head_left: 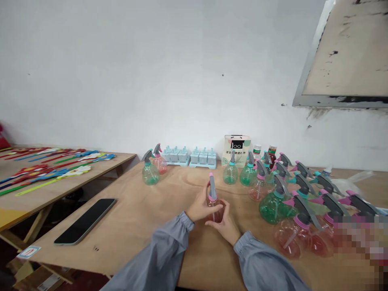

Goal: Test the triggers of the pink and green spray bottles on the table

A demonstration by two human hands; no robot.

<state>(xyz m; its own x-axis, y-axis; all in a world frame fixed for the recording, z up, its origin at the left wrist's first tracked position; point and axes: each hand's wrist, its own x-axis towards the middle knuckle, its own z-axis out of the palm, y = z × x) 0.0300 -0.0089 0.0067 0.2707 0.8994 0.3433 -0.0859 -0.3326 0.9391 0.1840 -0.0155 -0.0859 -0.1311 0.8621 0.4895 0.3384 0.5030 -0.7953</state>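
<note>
A pink see-through spray bottle (214, 205) with a grey trigger head and pink collar stands upright on the plywood table (136, 218). My left hand (198, 208) wraps around its left side near the neck. My right hand (226, 226) cups its lower right side. Both arms wear grey sleeves with elastic cuffs.
Several pink and green spray bottles (291, 202) crowd the right side. Two more bottles (153, 165) stand at the back left beside light-blue ice-pop moulds (189, 157) and a small box (237, 150). A black phone (86, 221) lies at the left. Colourful flat sticks (48, 167) cover the neighbouring table.
</note>
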